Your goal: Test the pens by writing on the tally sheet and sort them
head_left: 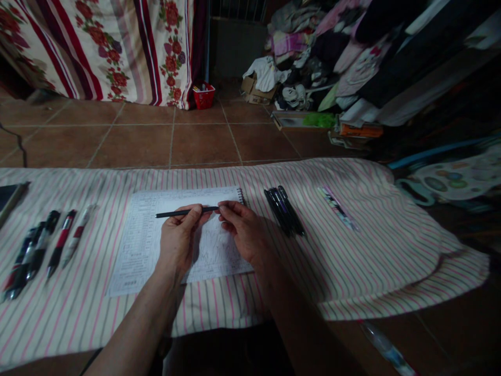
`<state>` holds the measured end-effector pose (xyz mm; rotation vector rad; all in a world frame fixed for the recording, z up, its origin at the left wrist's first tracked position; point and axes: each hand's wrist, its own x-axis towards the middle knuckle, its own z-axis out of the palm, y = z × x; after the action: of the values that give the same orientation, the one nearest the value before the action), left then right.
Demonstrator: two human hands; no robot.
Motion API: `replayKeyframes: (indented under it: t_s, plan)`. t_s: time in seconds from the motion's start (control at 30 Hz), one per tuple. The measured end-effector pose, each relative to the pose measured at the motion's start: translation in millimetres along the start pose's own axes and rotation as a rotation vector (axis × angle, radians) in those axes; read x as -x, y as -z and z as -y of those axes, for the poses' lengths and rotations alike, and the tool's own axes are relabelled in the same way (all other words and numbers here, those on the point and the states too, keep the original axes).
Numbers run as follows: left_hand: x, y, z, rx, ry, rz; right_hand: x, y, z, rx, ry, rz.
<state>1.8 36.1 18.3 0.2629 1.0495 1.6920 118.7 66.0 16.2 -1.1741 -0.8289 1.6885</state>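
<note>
A: What's in play?
B: Black pen (186,212), held sideways over a spiral notepad (141,245), tip pointing L.
A: Hands?
B: L hand (180,237) closed on it, thumb + fingers pinching near the middle. R hand (242,230) curled, fingertips at the pen's R end; can't tell if gripping or just touching. Both over the pad.
A: Pad's on what?
B: Striped cloth (352,271), pink + grey lines on white. Page is covered in small print, spiral along top edge.
A: What else is on the cloth?
B: L of pad: bunch of pens (31,256), plus a red-black pen (60,243) and a white-red pen (76,235). R of pad: tight group of dark pens (284,211), then a thin patterned pen (336,208) further out.
A: Past the cloth?
B: Brown floor tiles (203,141), red basket (204,96) just beside a floral sheet (117,47), clothes pile (309,57) top R w/ cardboard box (254,89).
</note>
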Motion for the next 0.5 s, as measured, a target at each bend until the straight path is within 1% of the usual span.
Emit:
replayKeyframes:
  t_s: [0.27, 0.5]
  plan:
    - [-0.8, -0.4, -0.8, 0.044, 0.020, -0.030, -0.2, -0.6, 0.5, -0.017, -0.021, -0.018]
    - [0.0, 0.1, -2.0, 0.028, 0.028, -0.051, -1.6, 1.6, -1.2, -0.010, -0.006, -0.024]
